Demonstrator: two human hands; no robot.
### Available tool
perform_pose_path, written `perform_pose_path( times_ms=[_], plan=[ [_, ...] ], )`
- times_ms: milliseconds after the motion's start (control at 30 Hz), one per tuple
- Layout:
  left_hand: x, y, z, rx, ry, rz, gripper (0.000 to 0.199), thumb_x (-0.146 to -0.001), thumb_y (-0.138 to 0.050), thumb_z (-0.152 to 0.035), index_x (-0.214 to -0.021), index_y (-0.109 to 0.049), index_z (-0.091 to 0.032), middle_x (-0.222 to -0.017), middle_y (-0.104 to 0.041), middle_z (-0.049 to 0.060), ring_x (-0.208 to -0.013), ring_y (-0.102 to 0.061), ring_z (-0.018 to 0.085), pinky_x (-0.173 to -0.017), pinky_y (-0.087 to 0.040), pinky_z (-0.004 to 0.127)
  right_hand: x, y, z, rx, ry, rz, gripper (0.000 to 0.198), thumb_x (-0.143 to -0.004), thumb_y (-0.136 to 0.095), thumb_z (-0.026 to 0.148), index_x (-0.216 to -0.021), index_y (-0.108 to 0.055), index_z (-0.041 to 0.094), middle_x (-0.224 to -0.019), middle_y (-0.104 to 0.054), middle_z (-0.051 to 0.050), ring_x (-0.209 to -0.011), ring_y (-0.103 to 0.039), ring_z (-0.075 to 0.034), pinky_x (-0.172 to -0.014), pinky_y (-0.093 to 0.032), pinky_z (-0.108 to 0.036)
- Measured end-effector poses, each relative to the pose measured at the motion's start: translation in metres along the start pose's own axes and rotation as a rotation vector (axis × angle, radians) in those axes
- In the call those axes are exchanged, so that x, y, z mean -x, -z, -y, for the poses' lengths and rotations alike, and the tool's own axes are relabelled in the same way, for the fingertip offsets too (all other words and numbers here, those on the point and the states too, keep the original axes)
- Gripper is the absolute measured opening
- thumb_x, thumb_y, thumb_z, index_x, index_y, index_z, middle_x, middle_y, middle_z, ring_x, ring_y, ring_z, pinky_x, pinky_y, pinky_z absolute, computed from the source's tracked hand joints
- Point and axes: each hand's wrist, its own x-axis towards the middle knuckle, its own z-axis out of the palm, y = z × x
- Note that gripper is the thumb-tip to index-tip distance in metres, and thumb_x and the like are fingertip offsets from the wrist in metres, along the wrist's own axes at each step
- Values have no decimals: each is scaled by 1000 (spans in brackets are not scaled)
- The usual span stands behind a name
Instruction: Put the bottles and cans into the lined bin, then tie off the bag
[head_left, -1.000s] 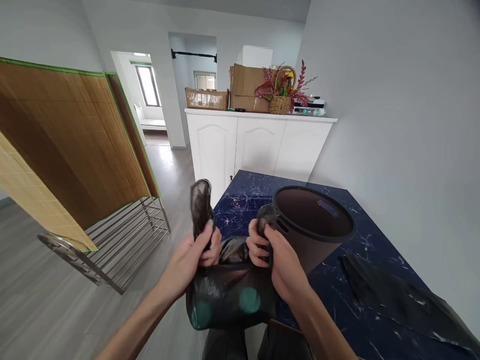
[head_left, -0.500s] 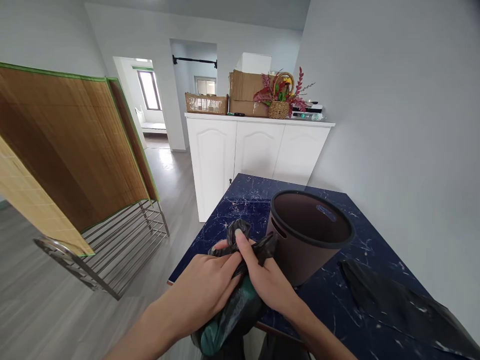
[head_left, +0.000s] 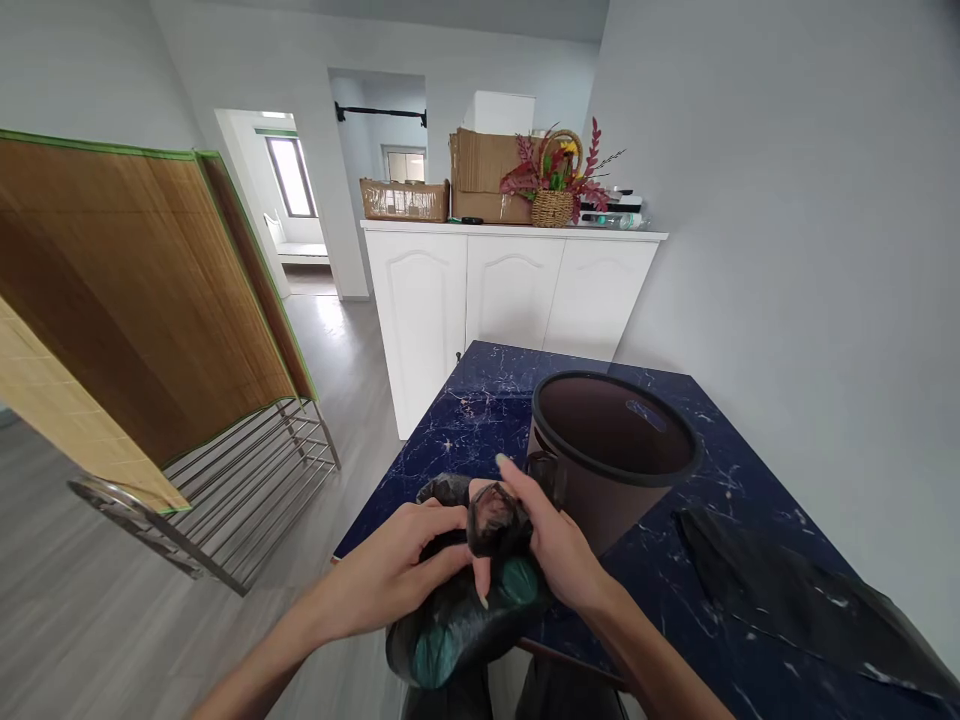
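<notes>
A black plastic garbage bag [head_left: 469, 635], with green showing through its thin film, hangs at the table's near edge. My left hand [head_left: 405, 570] pinches the gathered bag from the left. My right hand [head_left: 559, 545] grips its twisted top from the right, and a loop of film stands up between the fingers. Part of the fingers is hidden behind this film. Just beyond my right hand stands a brown trash can [head_left: 592, 505] with a black rim, upright and without a liner.
The blue marbled table [head_left: 487, 400] bears a flat black plastic bag [head_left: 810, 610] at right. Behind it is a white cabinet [head_left: 427, 320] with cardboard boxes [head_left: 491, 165] and a flower basket [head_left: 553, 208]. A metal rack [head_left: 247, 480] with a bamboo mat [head_left: 142, 300] stands left.
My fingers have shifted on the bag's neck; a loop of film is now open between them. Both hands have moved slightly apart, and the view has shifted a little.
</notes>
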Motion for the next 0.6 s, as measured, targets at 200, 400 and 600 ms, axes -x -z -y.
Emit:
perform_pose_path(
  times_ms=[200, 400, 600],
  plan=[
    [0, 9, 4, 192, 93, -100, 32, -106, -58, -42, -83, -69, -22, -73, -61, 0, -65, -51, 15, -59, -39, 23, -1, 25, 25, 166, 169, 410, 37, -111, -48, 45, -98, -78, 28, -94, -76, -4, -89, -72, -24, -85, -58, -37],
    [-3, 9, 0, 315, 197, -177, 45, -103, -55, -56, -73, -54, -22, -68, -51, -1, -57, -42, 14, -48, -32, 22, -3, 29, 5, 403, 213, 213, 17, -107, -59, 34, -123, -59, 28, -96, -78, -3, -82, -75, -22, -71, -51, -30],
    [-6, 4, -8, 240, 101, -151, 49, -105, -53, -59, -76, -66, -21, -72, -60, 3, -66, -51, 17, -61, -40, 25, -10, 15, -14, 656, 505, -156, 6, -104, -57, 24, -99, -59, 26, -81, -72, -1, -65, -67, -18, -58, -39, -28]
  ],
)
